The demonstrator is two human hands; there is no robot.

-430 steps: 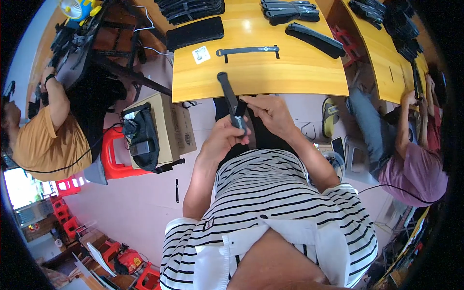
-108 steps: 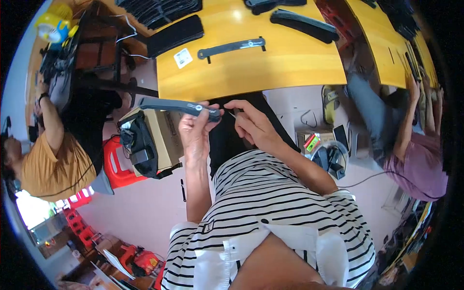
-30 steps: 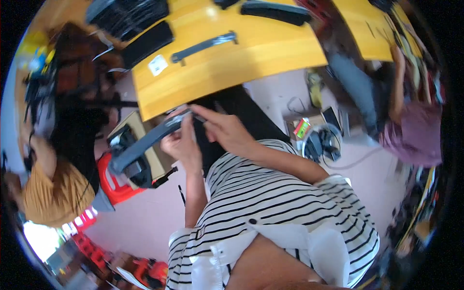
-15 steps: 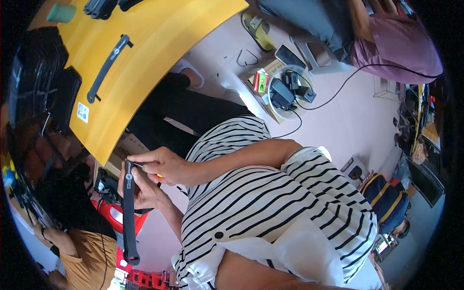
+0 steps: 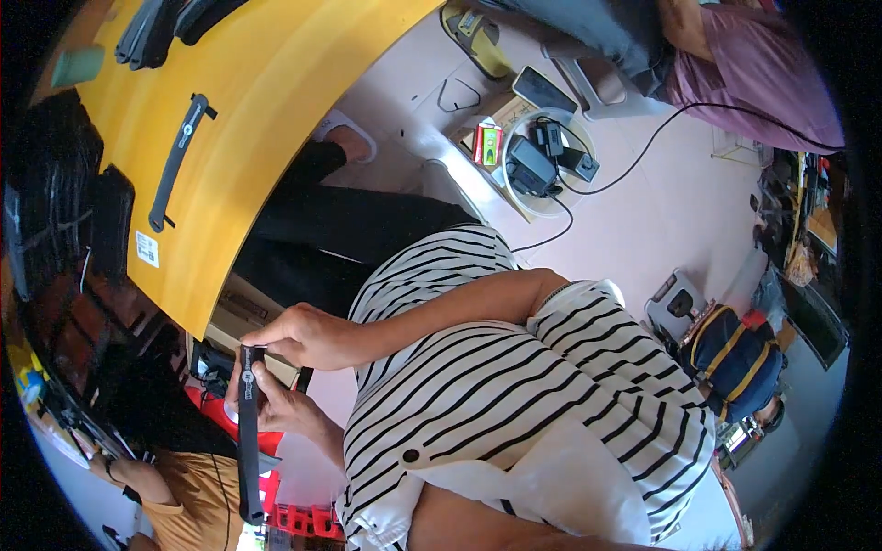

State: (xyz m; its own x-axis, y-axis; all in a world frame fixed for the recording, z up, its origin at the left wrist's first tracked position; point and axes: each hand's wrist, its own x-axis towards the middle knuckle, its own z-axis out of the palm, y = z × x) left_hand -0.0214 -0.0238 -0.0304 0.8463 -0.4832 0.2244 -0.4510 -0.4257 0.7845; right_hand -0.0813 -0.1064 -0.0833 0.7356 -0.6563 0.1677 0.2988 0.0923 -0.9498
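A long black strap (image 5: pixel 248 441) with a round pale mark and lettering near its upper end hangs down in front of me. My left hand (image 5: pixel 283 407) is closed around its upper part, thumb along the edge. The fingers of my right hand (image 5: pixel 308 336) pinch together at the strap's top end. Whether that hand also holds a small tool is hidden. A second black strap (image 5: pixel 175 170), with short tabs at its ends, lies on the yellow table (image 5: pixel 266 83) up and left of my hands.
Black straps (image 5: pixel 147 32) lie bundled at the table's far end near a green cup (image 5: pixel 78 66). Dark stacked pieces (image 5: pixel 55 184) stand left. A white bucket (image 5: pixel 588 151) holds black adapters with a trailing cable. Other people sit around, one in an orange shirt (image 5: pixel 188 496).
Both hands and the strap have shifted slightly downward. A small yellow bit seen earlier under my right hand no longer shows. The table has slid left in view.
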